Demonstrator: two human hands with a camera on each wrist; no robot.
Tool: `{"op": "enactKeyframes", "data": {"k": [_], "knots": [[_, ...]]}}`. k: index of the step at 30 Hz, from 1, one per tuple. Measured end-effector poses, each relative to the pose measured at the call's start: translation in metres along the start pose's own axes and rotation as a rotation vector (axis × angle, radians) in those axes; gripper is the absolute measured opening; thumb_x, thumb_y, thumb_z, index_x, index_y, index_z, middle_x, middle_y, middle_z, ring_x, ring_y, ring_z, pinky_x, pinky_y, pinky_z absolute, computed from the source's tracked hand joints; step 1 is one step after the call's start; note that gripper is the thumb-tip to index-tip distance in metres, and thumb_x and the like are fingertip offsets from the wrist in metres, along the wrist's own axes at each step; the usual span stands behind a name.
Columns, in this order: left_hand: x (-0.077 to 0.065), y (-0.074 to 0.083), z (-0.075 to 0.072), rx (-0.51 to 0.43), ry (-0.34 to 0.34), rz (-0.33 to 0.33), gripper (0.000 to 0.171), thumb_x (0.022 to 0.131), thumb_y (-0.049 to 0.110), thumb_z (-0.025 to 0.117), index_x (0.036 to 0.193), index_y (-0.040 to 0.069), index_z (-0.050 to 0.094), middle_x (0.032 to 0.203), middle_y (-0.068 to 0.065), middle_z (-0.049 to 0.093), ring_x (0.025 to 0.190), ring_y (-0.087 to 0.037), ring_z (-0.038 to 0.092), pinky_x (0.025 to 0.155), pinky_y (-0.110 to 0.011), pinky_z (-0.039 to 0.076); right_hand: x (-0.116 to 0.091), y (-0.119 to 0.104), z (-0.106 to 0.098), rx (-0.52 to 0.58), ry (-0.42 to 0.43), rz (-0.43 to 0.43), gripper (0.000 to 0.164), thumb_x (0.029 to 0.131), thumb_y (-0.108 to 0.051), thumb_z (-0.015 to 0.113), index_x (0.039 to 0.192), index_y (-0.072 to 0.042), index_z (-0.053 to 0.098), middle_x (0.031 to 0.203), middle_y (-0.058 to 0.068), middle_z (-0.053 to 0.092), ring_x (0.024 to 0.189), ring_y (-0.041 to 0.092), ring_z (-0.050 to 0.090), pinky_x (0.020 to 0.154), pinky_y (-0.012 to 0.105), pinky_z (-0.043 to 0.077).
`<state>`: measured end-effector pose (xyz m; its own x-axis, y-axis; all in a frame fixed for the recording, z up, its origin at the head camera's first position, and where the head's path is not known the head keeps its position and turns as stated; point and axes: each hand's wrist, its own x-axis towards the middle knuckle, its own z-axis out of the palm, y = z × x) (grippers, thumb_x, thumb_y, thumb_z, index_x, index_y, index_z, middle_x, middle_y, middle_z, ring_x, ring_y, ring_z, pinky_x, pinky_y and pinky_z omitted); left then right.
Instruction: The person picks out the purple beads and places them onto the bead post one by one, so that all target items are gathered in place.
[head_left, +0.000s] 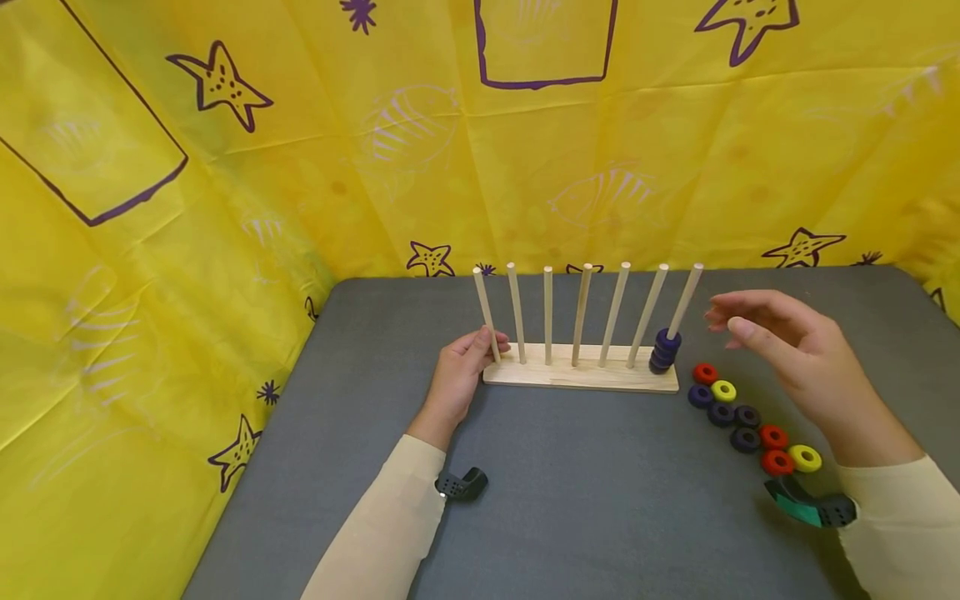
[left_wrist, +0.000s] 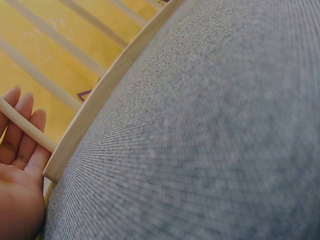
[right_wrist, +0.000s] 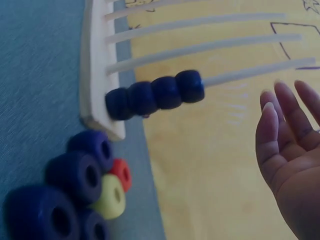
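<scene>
A wooden peg rack with several upright pegs stands on the grey table. My left hand is at its left end, thumb and fingers around the lower part of the leftmost peg. In the left wrist view the fingers lie behind that peg; the thumb is hidden there. Dark blue beads are stacked on the rightmost peg, down at the board. My right hand hovers to the right of this peg, fingers loosely bent and thumb apart, with nothing between them.
Loose ring beads lie on the table right of the rack and below my right hand: red, yellow and dark blue ones. A yellow printed cloth hangs behind and to the left of the table.
</scene>
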<state>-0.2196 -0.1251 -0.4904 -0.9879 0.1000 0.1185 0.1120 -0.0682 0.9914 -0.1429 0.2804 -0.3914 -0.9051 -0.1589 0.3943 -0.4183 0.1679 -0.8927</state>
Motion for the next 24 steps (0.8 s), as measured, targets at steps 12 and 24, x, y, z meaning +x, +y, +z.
{"op": "enactKeyframes", "data": {"k": [12,24], "knots": [[0.000,-0.001,0.000,-0.003,0.001,0.000,0.042,0.116,0.029,0.060,0.118,-0.010,0.075,0.115,-0.021,0.076,0.114,-0.031,0.072,0.102,-0.038,0.056,-0.018,0.029,-0.015,0.156,-0.087,-0.045,0.036,0.117,0.002,0.037,0.144,0.013,0.058,0.130,0.017,0.070,0.116,0.023,0.066,0.093,0.023,0.053],[0.000,-0.001,0.000,-0.007,0.003,0.001,0.042,0.115,0.029,0.060,0.117,-0.011,0.075,0.114,-0.023,0.075,0.114,-0.032,0.071,0.103,-0.039,0.056,-0.038,0.055,-0.034,0.182,-0.148,0.020,0.042,0.119,-0.007,0.030,0.146,0.014,0.054,0.134,0.008,0.071,0.118,0.018,0.065,0.093,0.024,0.051]]}}
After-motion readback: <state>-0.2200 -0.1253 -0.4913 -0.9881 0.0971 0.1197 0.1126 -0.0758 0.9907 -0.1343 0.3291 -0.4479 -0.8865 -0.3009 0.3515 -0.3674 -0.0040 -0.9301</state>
